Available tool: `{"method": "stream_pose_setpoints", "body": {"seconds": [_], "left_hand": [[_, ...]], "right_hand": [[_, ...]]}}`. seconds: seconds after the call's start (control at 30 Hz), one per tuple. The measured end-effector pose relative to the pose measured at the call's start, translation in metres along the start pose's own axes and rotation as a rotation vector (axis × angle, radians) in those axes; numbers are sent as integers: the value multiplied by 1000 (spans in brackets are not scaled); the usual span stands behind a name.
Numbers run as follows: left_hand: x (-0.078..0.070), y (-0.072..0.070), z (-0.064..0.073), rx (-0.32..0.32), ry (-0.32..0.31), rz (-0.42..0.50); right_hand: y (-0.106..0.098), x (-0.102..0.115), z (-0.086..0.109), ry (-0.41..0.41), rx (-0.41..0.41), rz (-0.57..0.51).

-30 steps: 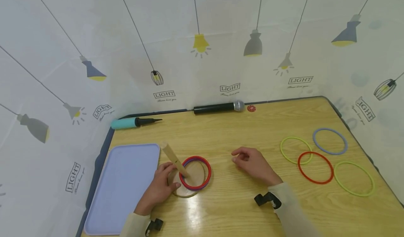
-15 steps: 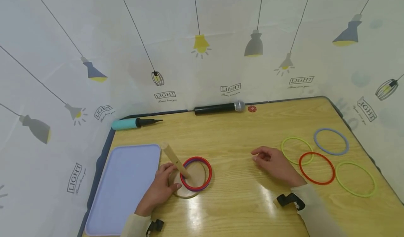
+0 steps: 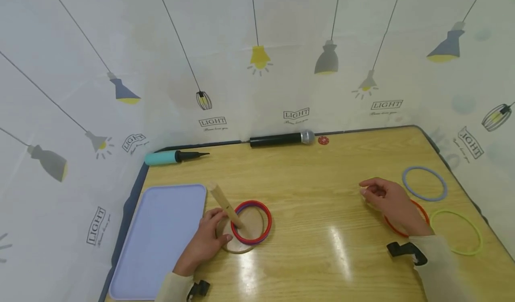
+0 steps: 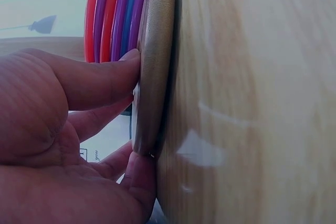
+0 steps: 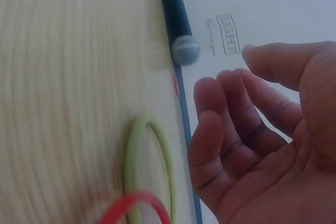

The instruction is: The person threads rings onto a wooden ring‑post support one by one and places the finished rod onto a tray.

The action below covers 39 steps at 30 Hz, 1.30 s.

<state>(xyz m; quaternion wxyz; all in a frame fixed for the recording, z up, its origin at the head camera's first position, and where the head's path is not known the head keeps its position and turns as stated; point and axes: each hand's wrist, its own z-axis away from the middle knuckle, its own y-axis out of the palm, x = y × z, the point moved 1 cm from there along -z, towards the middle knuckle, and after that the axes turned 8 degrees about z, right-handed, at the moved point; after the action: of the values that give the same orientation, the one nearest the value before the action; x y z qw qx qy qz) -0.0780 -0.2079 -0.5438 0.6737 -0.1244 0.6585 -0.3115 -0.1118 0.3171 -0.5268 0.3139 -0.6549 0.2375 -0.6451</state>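
My left hand (image 3: 204, 240) grips the rim of the round wooden base (image 3: 254, 220) of a ring-toss stand. In the left wrist view its thumb and fingertips (image 4: 142, 174) press on the base's edge. Several red, purple and blue rings (image 4: 110, 17) are stacked round the wooden peg (image 3: 222, 202). Over at the right, my right hand (image 3: 396, 206) hovers above a loose red ring (image 3: 422, 211), covering part of it. Its fingers are loosely curled with nothing between them. A yellow-green ring (image 5: 130, 166) beside the red one is nearly hidden by that hand in the head view.
Further right lie a blue ring (image 3: 421, 168) and another yellow-green ring (image 3: 446, 211). A lilac tray (image 3: 161, 235) is left of the stand. Along the back edge are a turquoise hand pump (image 3: 162, 157), a microphone (image 3: 277, 140) and a small red disc (image 3: 323, 140).
My right hand has moved right across the table, from near the middle to over the loose rings. The left hand stays on the base.
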Motion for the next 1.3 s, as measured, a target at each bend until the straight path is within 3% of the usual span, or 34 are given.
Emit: {"method": "stream_pose_setpoints", "body": {"seconds": [0.2, 0.47, 0.63, 0.93, 1.3], "left_hand": [[-1, -2, -2, -7, 16, 10], [2, -2, -1, -5, -11, 15], [2, -2, -3, -10, 5, 9], [3, -1, -1, 0, -14, 7], [5, 0, 0, -5, -8, 11]], "right_hand": [[-19, -19, -1, 3, -60, 58], [-34, -55, -7, 12, -143, 169], [-45, -72, -7, 32, -158, 204], [-45, -76, -14, 56, -74, 299], [-41, -72, -22, 10, -67, 404]]}}
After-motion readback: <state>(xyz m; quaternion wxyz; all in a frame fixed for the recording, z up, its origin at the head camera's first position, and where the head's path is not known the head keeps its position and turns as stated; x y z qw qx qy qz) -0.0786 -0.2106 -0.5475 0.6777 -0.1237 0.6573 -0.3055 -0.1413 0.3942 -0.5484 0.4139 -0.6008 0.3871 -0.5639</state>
